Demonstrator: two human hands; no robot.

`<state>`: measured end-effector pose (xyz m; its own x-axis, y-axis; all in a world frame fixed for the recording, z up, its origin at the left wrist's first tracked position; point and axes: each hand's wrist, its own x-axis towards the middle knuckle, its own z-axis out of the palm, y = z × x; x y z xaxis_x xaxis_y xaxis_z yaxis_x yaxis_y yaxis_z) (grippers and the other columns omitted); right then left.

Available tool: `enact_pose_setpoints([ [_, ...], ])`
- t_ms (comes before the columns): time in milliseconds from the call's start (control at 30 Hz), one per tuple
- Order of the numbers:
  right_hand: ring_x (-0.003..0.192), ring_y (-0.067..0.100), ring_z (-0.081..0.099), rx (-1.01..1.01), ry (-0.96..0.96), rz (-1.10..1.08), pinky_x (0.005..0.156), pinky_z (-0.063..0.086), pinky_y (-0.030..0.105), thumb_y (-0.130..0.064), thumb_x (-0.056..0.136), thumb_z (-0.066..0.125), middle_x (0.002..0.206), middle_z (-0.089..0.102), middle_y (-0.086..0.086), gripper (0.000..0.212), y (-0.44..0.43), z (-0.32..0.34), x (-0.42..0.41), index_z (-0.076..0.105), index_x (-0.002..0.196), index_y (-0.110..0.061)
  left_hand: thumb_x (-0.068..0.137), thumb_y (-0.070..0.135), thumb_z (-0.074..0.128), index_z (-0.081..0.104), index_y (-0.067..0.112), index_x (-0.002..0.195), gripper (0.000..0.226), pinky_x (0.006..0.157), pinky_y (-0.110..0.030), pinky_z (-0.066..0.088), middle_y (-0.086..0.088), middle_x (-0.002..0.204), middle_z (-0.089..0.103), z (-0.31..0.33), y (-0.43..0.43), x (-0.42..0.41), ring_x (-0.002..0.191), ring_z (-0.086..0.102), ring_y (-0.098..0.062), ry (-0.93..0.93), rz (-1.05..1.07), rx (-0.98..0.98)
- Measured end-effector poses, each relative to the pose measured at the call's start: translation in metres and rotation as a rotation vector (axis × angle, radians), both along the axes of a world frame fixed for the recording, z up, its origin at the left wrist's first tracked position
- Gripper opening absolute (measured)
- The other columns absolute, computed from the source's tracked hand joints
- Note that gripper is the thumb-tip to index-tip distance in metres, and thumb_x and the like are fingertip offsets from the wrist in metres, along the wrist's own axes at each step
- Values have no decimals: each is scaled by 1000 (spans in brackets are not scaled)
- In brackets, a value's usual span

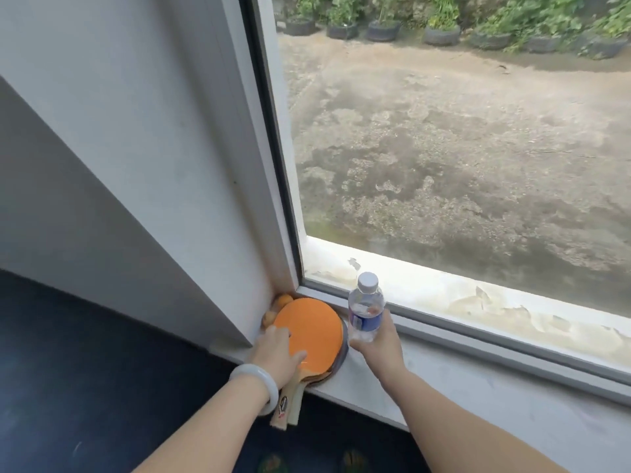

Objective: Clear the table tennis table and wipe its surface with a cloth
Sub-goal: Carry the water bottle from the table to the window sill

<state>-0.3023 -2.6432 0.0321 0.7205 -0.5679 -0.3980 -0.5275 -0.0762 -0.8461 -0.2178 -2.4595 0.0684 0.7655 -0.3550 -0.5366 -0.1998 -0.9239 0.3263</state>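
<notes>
At lower centre the left hand (278,353) grasped the stacked paddles (309,331) near the neck, thumb on the orange rubber. Just right of it the right hand (377,341) was wrapped round an upright, capped water bottle (366,310). The step would go best by standing the bottle flat beside the stack and nudging the overhanging handles inward, so the orange balls (284,299) remain wedged in the corner. Everything sat on a pale window sill (478,387), with dark floor (85,370) lower left. The table was out of view.
</notes>
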Motion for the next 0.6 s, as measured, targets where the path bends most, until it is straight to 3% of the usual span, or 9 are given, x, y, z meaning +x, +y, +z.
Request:
enact_pose_setpoints([
  [167,97,13,62,-59,61,113,79,54,32,-32,56,77,106,62,-5,58,-10,-35,-8,54,110,-32,97,44,54,42,16,138,51,102,-42,43,-4,138,41,-5,-8,-8,122,47,-23,-4,43,12],
  [300,98,18,61,-114,219,195,85,55,42,-46,48,75,107,62,-3,69,-27,-64,-11,56,113,-33,97,43,53,40,16,140,52,103,-41,42,-4,139,40,-7,-15,-13,124,44,-24,0,57,22],
  [600,106,28,57,-159,226,166,92,50,41,-17,72,83,121,54,8,59,-25,-48,8,52,123,-17,98,40,54,36,13,142,54,103,-41,42,-5,139,37,-11,-24,-26,126,42,-25,26,98,24],
])
